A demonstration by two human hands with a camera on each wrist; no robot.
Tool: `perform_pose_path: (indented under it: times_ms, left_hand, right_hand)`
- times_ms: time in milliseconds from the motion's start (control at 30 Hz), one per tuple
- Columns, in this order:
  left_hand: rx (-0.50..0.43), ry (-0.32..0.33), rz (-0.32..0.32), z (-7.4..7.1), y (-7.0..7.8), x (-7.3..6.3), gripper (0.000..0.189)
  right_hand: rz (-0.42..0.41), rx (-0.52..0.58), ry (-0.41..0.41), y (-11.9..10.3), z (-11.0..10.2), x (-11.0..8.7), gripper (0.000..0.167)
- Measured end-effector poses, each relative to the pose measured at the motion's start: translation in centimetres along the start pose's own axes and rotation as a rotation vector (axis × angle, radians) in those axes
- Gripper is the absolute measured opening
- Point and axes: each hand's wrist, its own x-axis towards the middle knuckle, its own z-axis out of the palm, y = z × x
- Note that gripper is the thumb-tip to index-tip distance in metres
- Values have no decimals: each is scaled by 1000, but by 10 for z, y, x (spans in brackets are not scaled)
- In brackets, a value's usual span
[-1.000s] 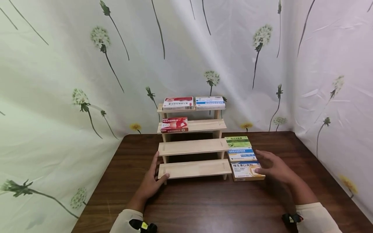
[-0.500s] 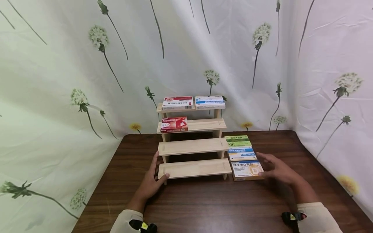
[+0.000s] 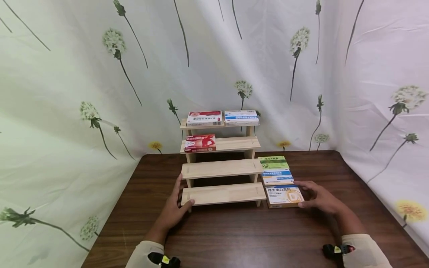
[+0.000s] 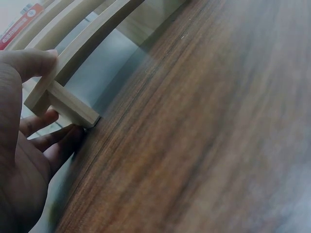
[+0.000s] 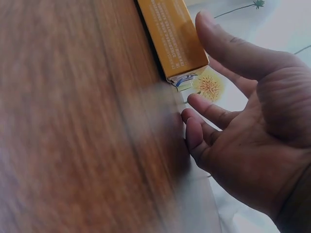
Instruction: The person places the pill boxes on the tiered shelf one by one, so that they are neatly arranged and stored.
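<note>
Stand (image 3: 219, 169) of pale wood, with 4 levels, sits on a brown table (image 3: 234, 238); the left hand (image 3: 170, 214) grips its left end, thumb on the lowest shelf (image 3: 224, 193), other fingers round the side. The right hand (image 3: 320, 199) is relaxed and well spread, thumb and index finger at the right corners of an orange-edged box (image 3: 281, 195), nothing firmly held. That box lies flat just right of the stand, a blue-striped box (image 3: 277, 177) and a green box (image 3: 274, 162) behind it. Highest up lie a red-topped box (image 3: 204, 118) and a blue-and-white box (image 3: 241, 118); a red box (image 3: 200, 143) sits 1 level below
</note>
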Motion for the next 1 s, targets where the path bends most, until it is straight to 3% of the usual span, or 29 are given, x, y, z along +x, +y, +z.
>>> perform_pose_path:
  times_ms: [667,1000]
  left_hand:
    - [-1,-2,-11,0,-2,-1,107]
    - [9,-1,-29,1,-1,-1,108]
  right_hand:
    - [12,-57,-12,9,1,1,75]
    - [3,-30,-6,11,2,2,70]
